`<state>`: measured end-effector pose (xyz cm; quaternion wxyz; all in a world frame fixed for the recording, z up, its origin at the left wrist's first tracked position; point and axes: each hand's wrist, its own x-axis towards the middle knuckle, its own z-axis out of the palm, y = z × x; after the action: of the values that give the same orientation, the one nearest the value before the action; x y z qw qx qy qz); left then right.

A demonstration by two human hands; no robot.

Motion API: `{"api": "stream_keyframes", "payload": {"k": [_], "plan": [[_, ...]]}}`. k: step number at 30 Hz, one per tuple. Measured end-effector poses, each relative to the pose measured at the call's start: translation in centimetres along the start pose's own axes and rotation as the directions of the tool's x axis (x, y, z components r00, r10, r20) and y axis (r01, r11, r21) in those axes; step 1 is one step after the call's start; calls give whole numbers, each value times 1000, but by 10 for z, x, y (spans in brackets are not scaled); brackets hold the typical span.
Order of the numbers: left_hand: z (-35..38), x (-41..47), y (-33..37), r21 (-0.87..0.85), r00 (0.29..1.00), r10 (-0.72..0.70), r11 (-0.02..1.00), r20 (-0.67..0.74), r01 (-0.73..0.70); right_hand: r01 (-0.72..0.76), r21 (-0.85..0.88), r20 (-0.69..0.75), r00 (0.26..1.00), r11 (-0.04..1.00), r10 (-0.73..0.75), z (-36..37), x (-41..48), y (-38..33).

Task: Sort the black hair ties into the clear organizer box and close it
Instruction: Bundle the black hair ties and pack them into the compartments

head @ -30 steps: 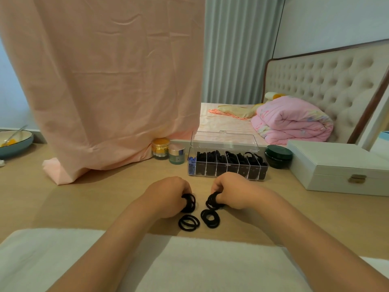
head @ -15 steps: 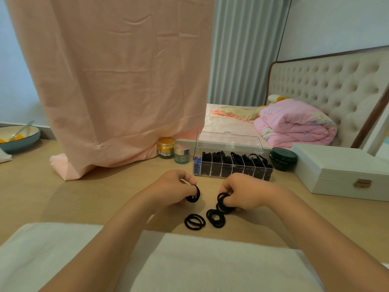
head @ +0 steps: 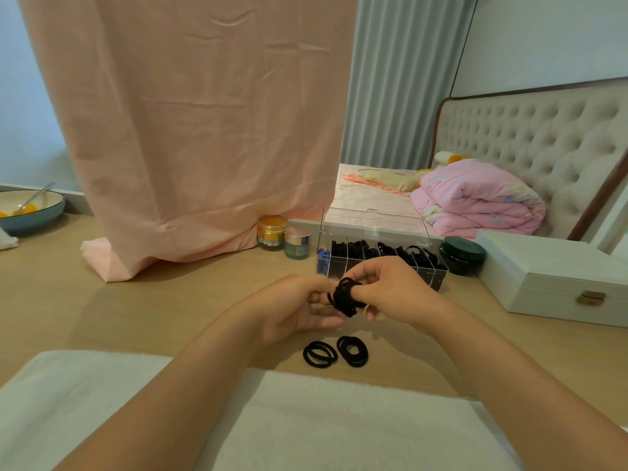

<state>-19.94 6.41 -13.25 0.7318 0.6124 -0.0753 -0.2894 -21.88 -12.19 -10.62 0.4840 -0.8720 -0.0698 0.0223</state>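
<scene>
Two small piles: seen lying on the desk, not yet sorted.
Held bundle: hair ties are gripped between left hand and right hand, just before the box.
Clear organizer box: mostly filled, lid raised, closing awaited.

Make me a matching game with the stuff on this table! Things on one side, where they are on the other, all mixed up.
1. bunch of hair ties
2. loose hair ties
3. dark green jar
4. blue bowl

A. at the far left
B. held by the left hand and right hand
C. flat on the table by the white cloth
D. between the clear organizer box and the white box

Pairs: 1-B, 2-C, 3-D, 4-A
</scene>
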Motion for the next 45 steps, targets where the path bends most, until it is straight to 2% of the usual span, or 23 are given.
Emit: {"api": "stream_keyframes", "payload": {"k": [2, 5, 8, 10, 13, 19, 24, 31, 35, 38, 40, 43, 45], "plan": [[0, -1, 0, -7, 1000, 16, 1000, 15, -16, 25, -60, -46, 999, 998, -27, 4, 1, 1], [-1, 1, 0, 215, 997, 66, 975, -49, -54, 68, -149, -85, 993, 986, -82, 11, 2, 1], [-4, 4, -3, 206, 995, 69, 977, -76, -52, 104, -196, -47, 992, 975, -116, 10, 1, 1], [-7, 4, -2, 214, 995, 77, 975, -64, -62, 69, -114, 22, 997, 991, -67, 3, 1, 1], [-9, 3, 0, 375, 992, 120, 922, -46, -94, -10, 12, 147, 989, 1000, 8, -8, 0, 3], [3, 7, -3, 304, 970, 215, 937, -112, -172, -167, 336, 308, 949, 927, 60, -22, -1, 9], [11, 25, 11, 335, 935, 289, 919, -207, -209, -201, 475, 185, 975, 857, 126, -30, 3, 14], [33, 66, 45, 405, 925, 343, 878, -162, -255, -45, 551, -116, 985, 833, 130, -47, 13, 22], [37, 90, 63, 559, 914, 403, 769, -45, -311, -4, 491, -248, 958, 871, 144, -67, 27, 27], [32, 112, 63, 673, 865, 497, 664, -70, -327, -10, 431, -321, 933, 902, 164, -78, 44, 25], [24, 125, 58, 798, 834, 545, 538, -84, -271, -23, 364, -350, 923, 931, 160, -80, 58, 20], [12, 134, 45, 922, 840, 542, 339, -29, -188, -59, 234, -374, 916, 970, 146, -76, 83, 16], [9, 136, 40, 947, 839, 543, 275, -8, -169, -104, 99, -391, 911, 990, 135, -72, 99, 17]]}}
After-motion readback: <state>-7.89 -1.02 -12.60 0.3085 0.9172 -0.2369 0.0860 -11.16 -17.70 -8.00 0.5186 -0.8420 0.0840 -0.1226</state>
